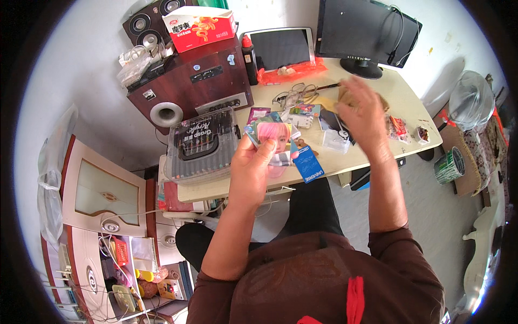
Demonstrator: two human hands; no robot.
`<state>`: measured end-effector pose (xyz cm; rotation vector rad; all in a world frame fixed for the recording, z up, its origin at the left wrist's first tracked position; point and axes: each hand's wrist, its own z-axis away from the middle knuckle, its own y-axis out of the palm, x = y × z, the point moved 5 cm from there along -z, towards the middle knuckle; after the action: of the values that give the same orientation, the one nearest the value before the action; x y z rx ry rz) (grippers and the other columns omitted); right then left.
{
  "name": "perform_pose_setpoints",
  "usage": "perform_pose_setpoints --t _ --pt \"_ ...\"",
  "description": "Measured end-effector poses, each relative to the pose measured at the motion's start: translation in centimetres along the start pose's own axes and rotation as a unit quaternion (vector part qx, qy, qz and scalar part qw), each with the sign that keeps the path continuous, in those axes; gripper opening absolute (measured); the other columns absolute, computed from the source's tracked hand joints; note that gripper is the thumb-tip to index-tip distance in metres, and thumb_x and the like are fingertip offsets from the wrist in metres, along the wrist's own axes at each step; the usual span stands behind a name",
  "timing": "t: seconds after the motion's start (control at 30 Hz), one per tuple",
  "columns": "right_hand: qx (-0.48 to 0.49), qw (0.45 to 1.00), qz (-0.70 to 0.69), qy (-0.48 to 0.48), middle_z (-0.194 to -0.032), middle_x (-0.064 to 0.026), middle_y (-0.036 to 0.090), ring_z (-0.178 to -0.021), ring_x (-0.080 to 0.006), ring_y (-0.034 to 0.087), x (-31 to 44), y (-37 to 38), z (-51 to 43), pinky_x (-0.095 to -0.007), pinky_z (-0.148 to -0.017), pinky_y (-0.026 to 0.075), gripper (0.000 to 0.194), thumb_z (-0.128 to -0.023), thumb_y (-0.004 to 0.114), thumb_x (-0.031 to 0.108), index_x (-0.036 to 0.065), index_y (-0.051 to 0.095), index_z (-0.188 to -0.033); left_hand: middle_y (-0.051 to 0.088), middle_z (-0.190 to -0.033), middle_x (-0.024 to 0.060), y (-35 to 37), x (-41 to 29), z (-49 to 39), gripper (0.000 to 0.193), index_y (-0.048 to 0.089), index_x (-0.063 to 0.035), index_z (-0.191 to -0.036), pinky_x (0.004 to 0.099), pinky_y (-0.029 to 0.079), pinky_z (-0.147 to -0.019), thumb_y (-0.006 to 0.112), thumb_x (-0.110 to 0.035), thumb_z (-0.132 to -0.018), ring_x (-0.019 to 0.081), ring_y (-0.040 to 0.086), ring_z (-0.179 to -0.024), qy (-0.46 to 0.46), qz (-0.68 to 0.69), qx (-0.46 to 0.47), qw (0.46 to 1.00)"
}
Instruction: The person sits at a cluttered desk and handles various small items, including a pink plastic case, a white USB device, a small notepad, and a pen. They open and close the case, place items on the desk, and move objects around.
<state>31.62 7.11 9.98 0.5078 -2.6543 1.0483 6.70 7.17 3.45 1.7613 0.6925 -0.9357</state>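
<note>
My left hand (pixel 253 166) grips a small stack of photo cards (pixel 275 135), thumb across the top one, which shows a person with pink hair. Blurred, my right hand (pixel 362 111) hovers over the desk near a brown item and a yellow piece, fingers apart, with nothing plainly held. A blue card (pixel 308 165) bearing writing lies at the desk's front edge, just right of the held stack. Behind the stack are more cards (pixel 305 109) and a pair of eyeglasses (pixel 297 96). A clear plastic case (pixel 336 141) rests between my hands.
A clear case of acrylic markers (pixel 202 148) stands at the desk's left, before a wooden speaker (pixel 190 85) with a red snack box (pixel 200 30) on top. At the back are a tablet (pixel 281 48), a black bottle (pixel 249 60) and a monitor (pixel 364 32). A small container (pixel 423 134) sits far right.
</note>
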Motion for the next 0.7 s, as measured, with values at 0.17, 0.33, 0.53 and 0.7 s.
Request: perform_pose_setpoints --t 0.17,0.33,0.53,0.7 --pt "0.212 0.862 -0.442 0.129 -0.112 -0.0067 0.072 -0.097 -0.0113 0.066 4.5 4.0 2.7 -0.0280 -0.088 0.055 0.036 -0.100 0.068 0.008 -0.003 0.066 -0.134 0.071 -0.111 0.0084 -0.1 -0.5 0.4 0.029 0.060 -0.0037 -0.129 0.0239 0.056 -0.064 0.055 -0.026 -0.111 0.0188 0.075 -0.084 -0.043 -0.114 0.011 0.992" --pt "0.243 0.841 -0.448 0.182 -0.101 -0.0034 0.072 -0.089 -0.0085 0.064 6.2 5.8 4.0 -0.0263 -0.080 0.054 0.027 -0.098 0.073 0.010 -0.004 0.070 -0.121 0.071 -0.109 0.0106 -1.0 -0.4 0.9 0.031 0.058 -0.0030 -0.131 0.0273 0.057 -0.063 0.052 -0.026 -0.111 0.0226 0.076 -0.081 -0.042 -0.149 0.004 0.988" --pt "0.283 0.772 -0.520 0.229 -0.083 -0.0005 0.068 -0.077 -0.0043 0.061 8.1 6.4 8.6 -0.0228 -0.066 0.049 0.017 -0.098 0.075 0.013 -0.002 0.070 -0.104 0.071 -0.112 0.0200 -2.3 0.7 4.7 0.044 0.048 -0.0024 -0.142 0.0336 0.056 -0.058 0.050 -0.031 -0.109 0.0302 0.074 -0.078 -0.184 0.004 0.031 0.982" --pt "0.370 0.797 -0.426 0.216 -0.090 -0.0018 0.071 -0.085 -0.0058 0.062 8.1 7.3 10.0 -0.0241 -0.074 0.051 0.017 -0.100 0.071 0.014 -0.001 0.072 -0.108 0.070 -0.117 0.0198 -4.3 1.8 7.6 0.041 0.047 -0.0050 -0.144 0.0327 0.055 -0.060 0.049 -0.029 -0.111 0.0272 0.074 -0.086 -0.238 0.047 0.049 0.969"
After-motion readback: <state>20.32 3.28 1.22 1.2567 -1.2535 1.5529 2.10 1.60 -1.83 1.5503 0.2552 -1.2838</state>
